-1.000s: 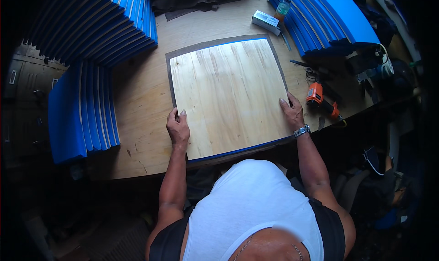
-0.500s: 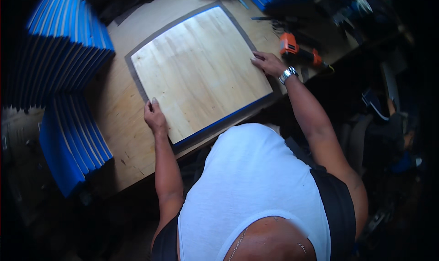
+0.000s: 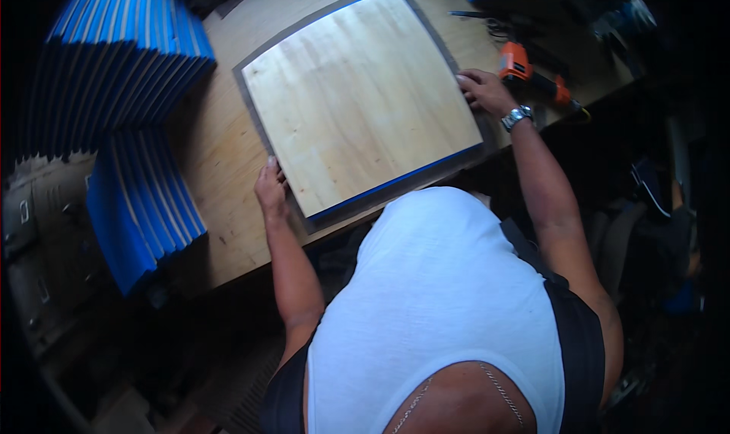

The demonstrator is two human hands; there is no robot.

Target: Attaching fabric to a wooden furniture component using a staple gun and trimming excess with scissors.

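Board (image 3: 361,103) is lying on the table (image 3: 217,156), close to its front edge and right before me, with its pale wood face turned up. The table is spreading widest of all, its bare wood showing to the left of the board. On its left side a tall stack (image 3: 114,80) of blue panels is standing, the pale edges fanning out; nearer me a low stack (image 3: 144,206) of similar panels is leaning. I am wearing a white shirt (image 3: 437,297), which is filling the lower middle of my view. Dark cloth (image 3: 342,215) is lying under the board and showing around it as a border. An orange tool (image 3: 515,61) is lying to the right, near my right hand (image 3: 488,92). That hand is resting at the board's right edge, its fingers bent and close together; I cannot tell whether they are pinching it. My left hand (image 3: 272,190) is resting by the left edge, toward the near corner, the thumb pointing away from me and the fingers curling in; whether it is gripping, I cannot tell. A blue strip (image 3: 395,181) is running along the board's near edge. A silver watch (image 3: 517,116) is circling my right wrist, and a thin chain (image 3: 502,394) is hanging at my neck.
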